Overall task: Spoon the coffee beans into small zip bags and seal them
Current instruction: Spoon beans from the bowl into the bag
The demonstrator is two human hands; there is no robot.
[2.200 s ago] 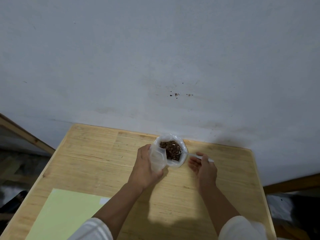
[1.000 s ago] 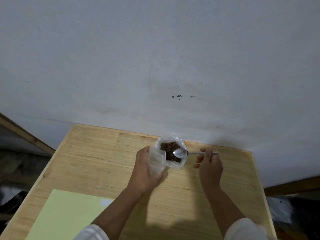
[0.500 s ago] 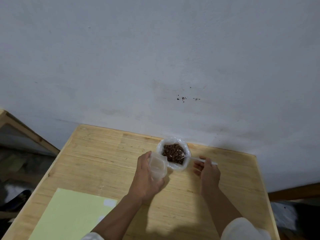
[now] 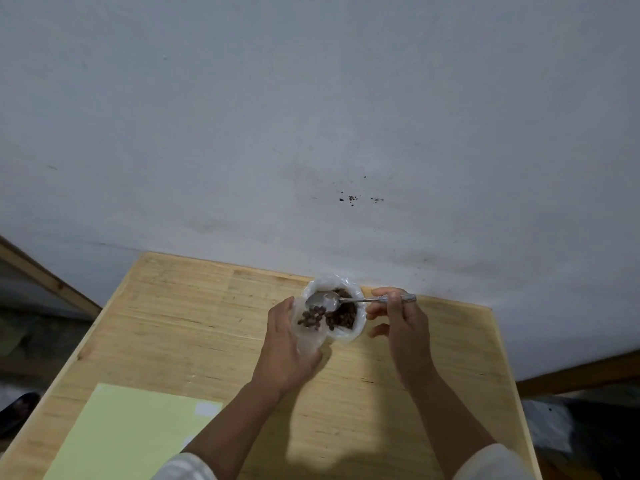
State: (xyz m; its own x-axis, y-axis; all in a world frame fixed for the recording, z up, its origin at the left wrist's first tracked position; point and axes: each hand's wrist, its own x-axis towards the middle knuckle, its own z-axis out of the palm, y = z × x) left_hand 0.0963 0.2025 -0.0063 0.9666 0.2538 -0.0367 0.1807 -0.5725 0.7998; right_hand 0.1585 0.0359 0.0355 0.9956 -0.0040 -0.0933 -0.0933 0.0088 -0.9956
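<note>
A clear plastic bag of dark coffee beans stands open at the far edge of the wooden table. My left hand grips a small clear zip bag held open just left of it, with a few beans inside. My right hand pinches the handle of a metal spoon. The spoon's bowl hangs tilted over the mouth of the small bag and looks empty.
A pale green sheet lies at the table's near left. The grey wall rises right behind the table's far edge. Wooden frame pieces stand to either side below table level.
The spoon has come up out of the large bean bag and swung left over the small zip bag, and beans now lie in the small bag.
</note>
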